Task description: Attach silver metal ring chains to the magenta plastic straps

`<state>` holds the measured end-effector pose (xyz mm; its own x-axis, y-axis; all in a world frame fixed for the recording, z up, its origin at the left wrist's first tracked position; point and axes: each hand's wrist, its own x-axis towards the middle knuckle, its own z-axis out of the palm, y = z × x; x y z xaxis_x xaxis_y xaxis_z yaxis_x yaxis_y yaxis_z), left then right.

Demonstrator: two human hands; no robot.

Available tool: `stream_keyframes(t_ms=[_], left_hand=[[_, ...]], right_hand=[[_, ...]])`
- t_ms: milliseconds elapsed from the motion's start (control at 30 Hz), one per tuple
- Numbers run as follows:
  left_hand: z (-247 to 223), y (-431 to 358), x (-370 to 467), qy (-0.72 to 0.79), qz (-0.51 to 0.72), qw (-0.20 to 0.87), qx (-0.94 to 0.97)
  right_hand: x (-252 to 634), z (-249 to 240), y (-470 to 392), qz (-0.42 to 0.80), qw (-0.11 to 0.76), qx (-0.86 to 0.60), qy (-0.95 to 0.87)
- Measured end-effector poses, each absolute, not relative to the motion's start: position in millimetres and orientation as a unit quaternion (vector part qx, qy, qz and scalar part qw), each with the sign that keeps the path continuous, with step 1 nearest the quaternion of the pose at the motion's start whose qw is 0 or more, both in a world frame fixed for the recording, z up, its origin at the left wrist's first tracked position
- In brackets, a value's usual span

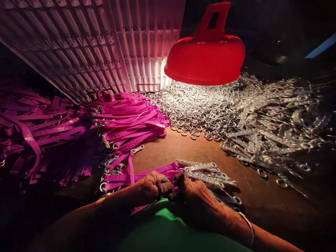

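My left hand (157,185) and my right hand (187,189) are close together at the table's near edge, fingers closed, with dark coverings on some fingertips. Between and behind them lie pink straps (141,174) with metal rings at their left ends. To the right of these, a bundle of silvery metal pieces with rings (207,171) lies beside my right hand. What my fingertips pinch is hidden in shadow. One pink strap (131,166) with a metal end piece stands up behind my left wrist.
A red lamp (206,61) hangs over a heap of metal rings (199,105) on the wooden table (189,148). Metal pieces (275,126) are heaped at right. Pink straps are piled (131,119) behind my left hand and farther left (39,133). A ribbed panel (91,45) stands behind.
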<state>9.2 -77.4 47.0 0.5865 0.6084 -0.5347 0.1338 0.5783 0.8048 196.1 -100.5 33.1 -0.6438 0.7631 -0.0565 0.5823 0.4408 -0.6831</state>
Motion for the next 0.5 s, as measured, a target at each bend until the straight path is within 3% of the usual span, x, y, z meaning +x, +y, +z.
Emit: stream_keyframes(t_ms=[267, 400, 500], left_hand=[[47, -96, 15, 0.464, 0.228, 0.775, 0.364], [36, -94, 15, 0.447, 0.214, 0.804, 0.330], [26, -90, 17, 0.416, 0.222, 0.825, 0.312]], right_hand=[[194, 24, -99, 0.518, 0.168, -0.411, -0.731], [192, 31, -89, 0.588, 0.127, -0.363, -0.711], [192, 37, -82, 0.571, 0.081, -0.349, -0.738]])
